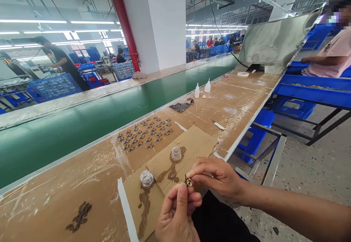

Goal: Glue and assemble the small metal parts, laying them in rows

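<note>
Between the fingertips of both hands is a small multicoloured figure piece [189, 181] with a dark part sticking up; its exact kind is too small to make out. My left hand [178, 212] pinches it from below, thumb against the fingers. From the right, the thumb and forefinger of my right hand [216, 178] close on its other side. Just beyond them, on stained cardboard [197, 139], stands a small clear cup [176, 154]. A second clear cup [147, 179], whitish inside, is to the left. Rows of small blue and gold pieces [145, 132] lie farther back on the bench.
Small dark discs [79, 216] lie in a cluster at the left front. A white-handled knife [218, 125], a dark cloth [182, 105] and two white squeeze bottles [197, 90] are farther along. A green conveyor belt [109, 106] runs behind. A co-worker [329, 55] sits at the right.
</note>
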### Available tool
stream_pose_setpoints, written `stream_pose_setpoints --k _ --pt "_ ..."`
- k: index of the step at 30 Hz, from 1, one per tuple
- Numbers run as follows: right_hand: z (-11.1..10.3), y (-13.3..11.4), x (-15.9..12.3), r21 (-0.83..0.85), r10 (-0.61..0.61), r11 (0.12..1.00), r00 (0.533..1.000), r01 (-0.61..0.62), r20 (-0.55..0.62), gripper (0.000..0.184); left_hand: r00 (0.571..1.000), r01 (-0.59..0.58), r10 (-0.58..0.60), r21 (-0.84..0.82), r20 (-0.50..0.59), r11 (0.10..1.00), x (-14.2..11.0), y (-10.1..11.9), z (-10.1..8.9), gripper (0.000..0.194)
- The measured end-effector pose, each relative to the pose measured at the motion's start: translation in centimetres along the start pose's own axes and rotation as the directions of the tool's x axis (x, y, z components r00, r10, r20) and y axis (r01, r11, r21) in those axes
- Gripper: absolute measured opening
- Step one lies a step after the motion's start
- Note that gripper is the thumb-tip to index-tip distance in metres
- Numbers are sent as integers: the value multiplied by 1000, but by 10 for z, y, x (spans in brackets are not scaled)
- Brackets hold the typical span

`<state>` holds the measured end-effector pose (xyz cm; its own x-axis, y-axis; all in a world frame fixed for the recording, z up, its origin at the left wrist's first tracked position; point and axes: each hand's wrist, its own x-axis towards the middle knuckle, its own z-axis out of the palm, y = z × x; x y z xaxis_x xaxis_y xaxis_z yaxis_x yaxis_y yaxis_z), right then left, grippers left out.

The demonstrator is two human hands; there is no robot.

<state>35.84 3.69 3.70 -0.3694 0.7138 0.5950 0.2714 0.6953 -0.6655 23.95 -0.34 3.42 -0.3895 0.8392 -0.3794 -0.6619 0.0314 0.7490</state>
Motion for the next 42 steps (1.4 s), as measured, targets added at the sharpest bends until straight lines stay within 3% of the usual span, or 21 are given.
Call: stream_pose_setpoints --k 10,21,35,42 --pt "-5 -2 6 -2 -67 998 996 68 64 16 995 72 -72 7 74 997 7 -1 -7 40" --pt "-9 -7 9 -74 -137 987 987 144 87 16 995 -95 94 95 16 991 4 -1 -6 37" --pt "-14 -5 9 -75 -125 988 982 137 142 17 991 58 -63 43 121 997 2 6 -5 37" --pt "-15 -6 10 -84 -158 982 976 171 147 17 996 -34 27 86 85 996 1 4 -6 37"
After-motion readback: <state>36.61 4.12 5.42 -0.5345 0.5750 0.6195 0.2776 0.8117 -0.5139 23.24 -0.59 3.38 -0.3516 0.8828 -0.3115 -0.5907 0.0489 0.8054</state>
